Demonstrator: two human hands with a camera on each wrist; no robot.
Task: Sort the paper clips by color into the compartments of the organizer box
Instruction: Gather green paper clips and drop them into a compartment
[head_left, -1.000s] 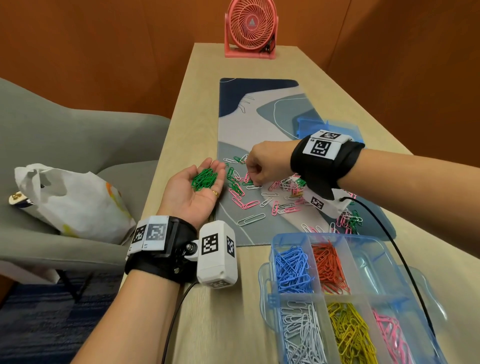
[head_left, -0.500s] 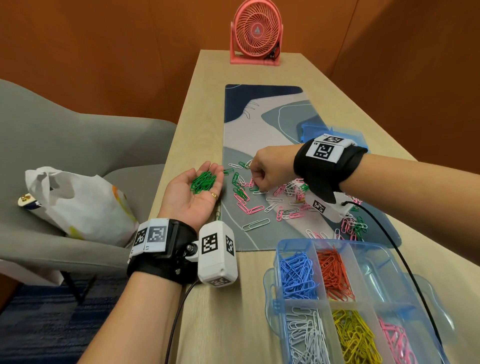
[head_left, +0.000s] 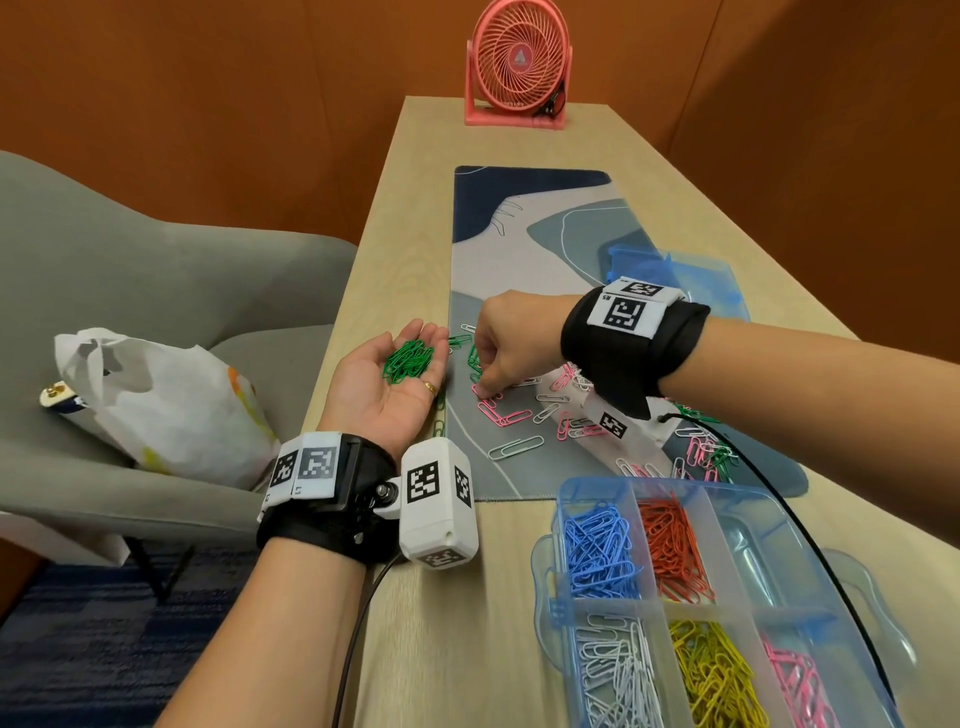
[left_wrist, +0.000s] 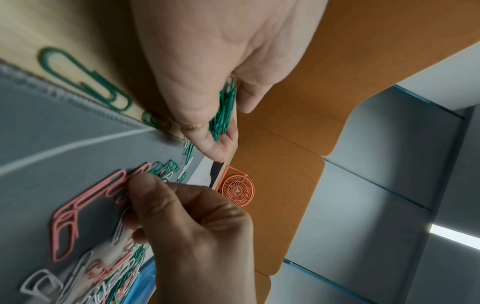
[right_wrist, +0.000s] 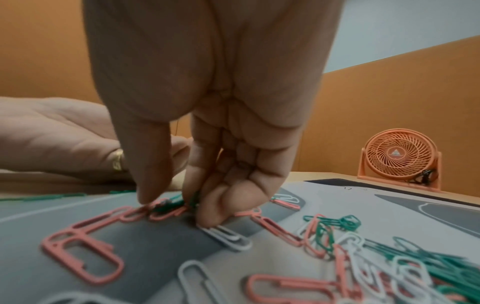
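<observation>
The left hand (head_left: 387, 382) lies palm up at the table's left edge, fingers relaxed and slightly cupped, cradling a tangled little heap of green clips (head_left: 409, 361); a thin gold ring (head_left: 429, 387) sits on one finger. The right hand (head_left: 511, 340) points down onto the smooth printed desk mat (head_left: 524, 249), thumb and fingers drawn together around a few green clips (right_wrist: 182, 202) among pink ones; the wrist view shows green wire between the fingertips (right_wrist: 207, 218), though how firmly it is held cannot be told. Loose pink, white and green wire clips (head_left: 519, 415) lie scattered flat on the mat beneath and to the right of that hand, and one green clip (head_left: 440, 422) lies on the pale wood-grain table (head_left: 410, 208) just off the mat's left edge. The clear blue plastic organizer box (head_left: 810, 540) stands near the front edge: blue clips (head_left: 597, 551) and red clips (head_left: 672, 553) fill two rear compartments, white clips (head_left: 621, 675), yellow clips (head_left: 719, 675) and pink clips (head_left: 795, 686) the front ones. A round coral plastic fan (head_left: 517, 57) with a spiral grille stands at the far end.
</observation>
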